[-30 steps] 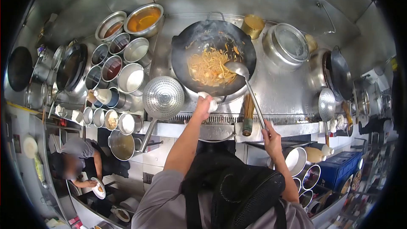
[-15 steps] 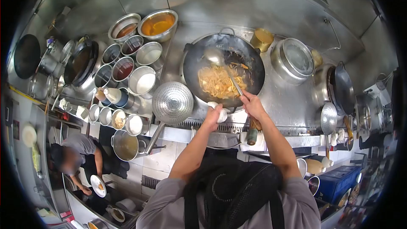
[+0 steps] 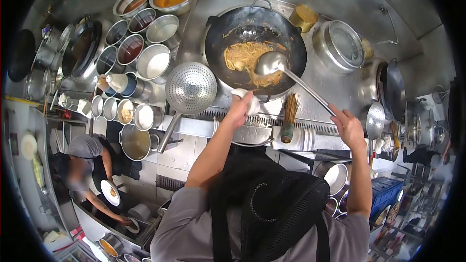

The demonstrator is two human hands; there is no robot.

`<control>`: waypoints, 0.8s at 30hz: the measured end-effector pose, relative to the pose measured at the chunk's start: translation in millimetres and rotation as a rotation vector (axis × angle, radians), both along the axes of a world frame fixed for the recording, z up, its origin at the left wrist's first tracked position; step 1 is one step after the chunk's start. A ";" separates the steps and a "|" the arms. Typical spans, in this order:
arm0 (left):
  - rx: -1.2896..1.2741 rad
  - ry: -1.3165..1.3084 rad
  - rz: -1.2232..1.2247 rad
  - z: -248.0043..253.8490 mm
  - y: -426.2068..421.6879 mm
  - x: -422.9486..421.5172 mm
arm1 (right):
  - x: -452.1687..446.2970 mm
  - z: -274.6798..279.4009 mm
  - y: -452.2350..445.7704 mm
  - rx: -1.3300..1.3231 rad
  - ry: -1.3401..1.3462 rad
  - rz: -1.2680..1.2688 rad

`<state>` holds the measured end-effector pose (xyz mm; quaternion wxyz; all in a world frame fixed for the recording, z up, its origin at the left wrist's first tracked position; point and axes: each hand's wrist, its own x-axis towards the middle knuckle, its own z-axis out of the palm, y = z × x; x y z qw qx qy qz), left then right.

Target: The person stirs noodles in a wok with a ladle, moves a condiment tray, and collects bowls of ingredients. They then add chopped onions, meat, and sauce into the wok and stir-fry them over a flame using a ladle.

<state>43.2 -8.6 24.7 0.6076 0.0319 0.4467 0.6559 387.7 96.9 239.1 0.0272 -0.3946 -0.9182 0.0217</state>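
Note:
A black wok [image 3: 290,36] stands on the steel stove, with stir-fried noodles [image 3: 240,54] in its lower middle. My right hand [image 3: 348,127] is closed round the end of a long-handled steel ladle [image 3: 272,63]. The ladle's bowl rests over the noodles on the wok's right side. With my left hand [image 3: 236,111] I grip a folded white cloth [image 3: 252,103] at the wok's near rim, beside its near handle. Whether the cloth wraps that handle is hidden. Between my hands lies a bamboo wok brush [image 3: 291,111] on the stove's front edge.
Left of the wok, a large perforated strainer [image 3: 191,89] lies near pots of sauces and seasonings, including a white-filled pot [image 3: 154,62]. A lidded steel pot [image 3: 340,46] stands to the right. At lower left, another person [image 3: 87,155] holds a white plate [image 3: 110,192].
My right hand has moved right and drawn back with the ladle. Its bowl has shifted from the wok's far side to the right of the noodles. My left hand stays at the near rim.

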 end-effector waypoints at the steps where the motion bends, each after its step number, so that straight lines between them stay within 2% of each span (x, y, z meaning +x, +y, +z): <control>1: 0.009 0.018 -0.021 2.9 -3.8 -0.1 | 0.6 11.1 -9.0 -0.073 0.087 0.014; 3: 0.052 -0.013 -0.040 1.1 -10.1 -2.3 | -2.1 33.9 -30.2 -0.271 0.255 0.010; 4: 0.050 -0.015 -0.048 2.1 -13.0 -2.0 | -4.7 44.7 -40.5 -0.272 0.254 0.002; 6: 0.106 -0.062 -0.030 6.2 -14.5 0.0 | -7.6 60.8 -54.1 -0.766 0.139 -0.348; 7: 0.113 -0.064 -0.030 4.7 -11.9 1.4 | -5.9 52.6 -55.7 -0.812 0.116 -0.374; 8: 0.107 -0.054 -0.017 3.5 -9.0 3.0 | 0.9 29.3 -56.1 -0.674 0.189 -0.178; 10: 0.105 -0.046 -0.001 -0.2 -5.6 7.0 | -2.2 -21.2 -46.7 -0.422 0.283 0.028; 12: 0.057 -0.001 0.055 -1.7 -2.9 9.8 | -10.8 -35.1 -33.8 -0.385 0.272 -0.011; 14: 0.057 0.039 0.051 -3.5 -0.4 8.2 | -10.6 -25.1 -23.7 -0.354 0.259 -0.041; 17: 0.041 0.092 0.067 -9.5 2.1 5.6 | -6.2 64.1 -20.5 -0.217 0.003 -0.116; 19: 0.046 0.107 0.088 -15.6 6.6 6.0 | -0.6 86.9 -13.3 -0.143 -0.091 -0.129; 21: -0.032 0.144 0.134 -20.1 11.9 6.6 | -8.3 68.1 2.7 -0.073 -0.128 -0.118; 24: -0.007 0.156 0.173 -24.4 12.3 2.8 | -28.5 4.8 34.7 0.050 -0.204 -0.158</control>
